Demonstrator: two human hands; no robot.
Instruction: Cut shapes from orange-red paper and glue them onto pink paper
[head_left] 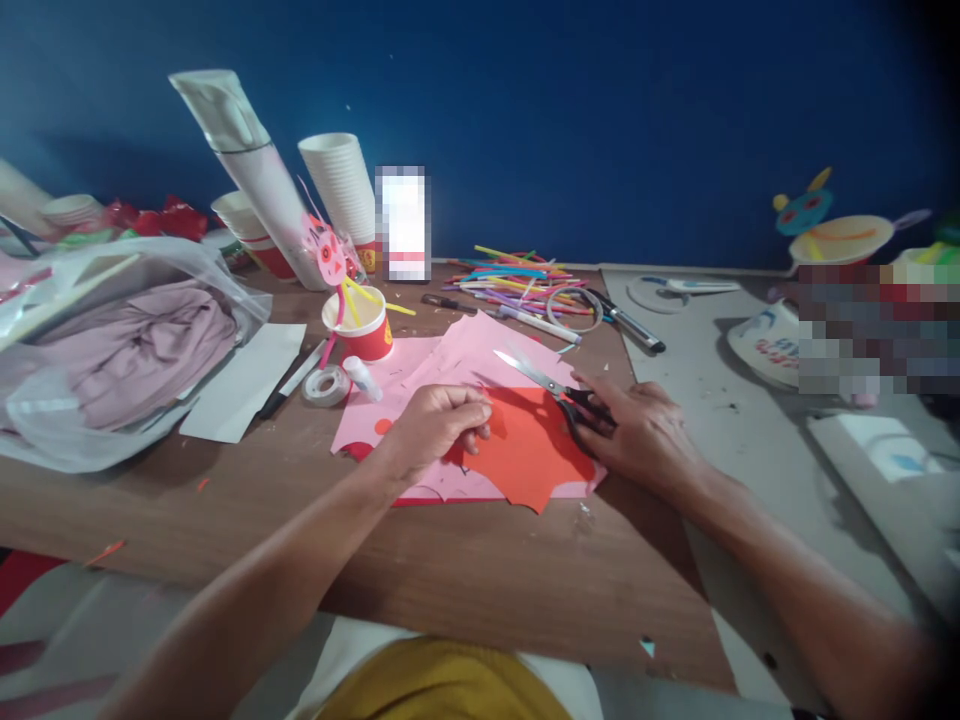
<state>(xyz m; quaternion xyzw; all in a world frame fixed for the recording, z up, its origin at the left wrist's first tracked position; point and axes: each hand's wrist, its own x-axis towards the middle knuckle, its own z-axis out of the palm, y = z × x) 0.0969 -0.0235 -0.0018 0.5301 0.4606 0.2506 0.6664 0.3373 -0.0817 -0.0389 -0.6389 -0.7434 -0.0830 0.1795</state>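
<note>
My left hand (439,425) is closed in a loose fist, pinching the left edge of a red-orange paper sheet (525,450) that lies on pink paper (450,365). My right hand (637,430) rests on the black handles of a pair of scissors (551,385), fingers curled over them. The scissor blades are slightly apart and point up-left over the pink paper.
A red paper cup with a pink craft figure (358,325), a tape roll (326,385), a pile of coloured straws (517,280), stacked white cups (341,190), a plastic bag of cloth (112,350) and paper plates (772,345) lie around on the wooden table (487,570).
</note>
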